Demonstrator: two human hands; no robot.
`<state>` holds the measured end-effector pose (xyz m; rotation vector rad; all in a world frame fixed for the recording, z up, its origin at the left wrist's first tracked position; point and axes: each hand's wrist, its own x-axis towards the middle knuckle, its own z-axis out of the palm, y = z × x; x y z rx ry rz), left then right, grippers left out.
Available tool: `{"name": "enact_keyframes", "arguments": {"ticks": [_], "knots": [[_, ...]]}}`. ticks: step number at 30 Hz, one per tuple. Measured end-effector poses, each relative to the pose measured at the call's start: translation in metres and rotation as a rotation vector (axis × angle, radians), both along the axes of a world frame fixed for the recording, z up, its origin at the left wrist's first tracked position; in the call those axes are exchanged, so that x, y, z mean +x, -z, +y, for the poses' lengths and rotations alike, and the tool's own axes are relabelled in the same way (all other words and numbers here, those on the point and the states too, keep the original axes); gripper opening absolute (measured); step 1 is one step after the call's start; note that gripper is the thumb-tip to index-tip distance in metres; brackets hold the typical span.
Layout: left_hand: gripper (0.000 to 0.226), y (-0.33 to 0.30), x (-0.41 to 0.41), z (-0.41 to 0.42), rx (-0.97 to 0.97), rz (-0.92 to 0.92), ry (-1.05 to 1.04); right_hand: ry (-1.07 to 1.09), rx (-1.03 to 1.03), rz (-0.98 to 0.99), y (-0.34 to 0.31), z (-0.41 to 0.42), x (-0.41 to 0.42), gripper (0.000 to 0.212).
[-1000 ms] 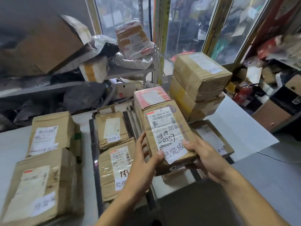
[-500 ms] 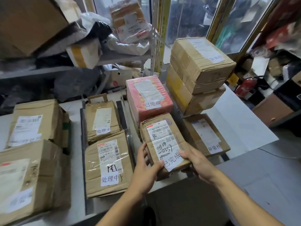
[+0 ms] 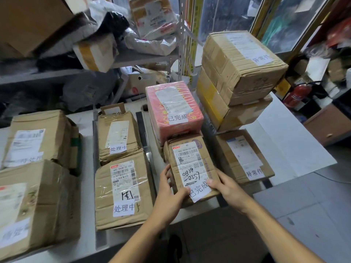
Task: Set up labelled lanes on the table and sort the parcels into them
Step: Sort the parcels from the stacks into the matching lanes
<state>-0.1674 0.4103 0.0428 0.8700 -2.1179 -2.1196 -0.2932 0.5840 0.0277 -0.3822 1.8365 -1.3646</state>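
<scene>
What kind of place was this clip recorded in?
Probably a parcel depot or courier pickup point: labelled cardboard parcels lie in rows on a white table, and a metal shelf behind holds more packages.

Red fire extinguisher right; grey metal shelf behind table.

You have brought the small brown parcel down from where you held it tilted up in the air a second ago; it now lies nearly flat at the table's front edge, just in front of the pink parcel. Your left hand and right hand have come down with it, gripping its near corners
</scene>
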Motion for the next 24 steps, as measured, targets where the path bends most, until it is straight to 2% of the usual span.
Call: {"name": "enact_keyframes", "arguments": {"ticks": [6, 15, 19, 24], "knots": [[0.074, 0.002, -0.002, -0.002, -0.005, 0.002, -0.043, -0.003, -0.02, -0.003, -0.001, -0.004, 0.001, 0.057], [0.069, 0.001, -0.002, -0.007, -0.058, 0.001, -0.05, 0.095, -0.023, 0.012, -0.008, -0.007, -0.002, 0.08], [0.07, -0.001, -0.003, -0.01, -0.104, -0.003, -0.039, 0.094, -0.007, 0.055, -0.015, -0.01, -0.003, 0.097], [0.074, 0.0, -0.004, -0.016, -0.131, 0.005, -0.044, 0.107, -0.001, 0.097, -0.023, -0.008, -0.003, 0.098]]}}
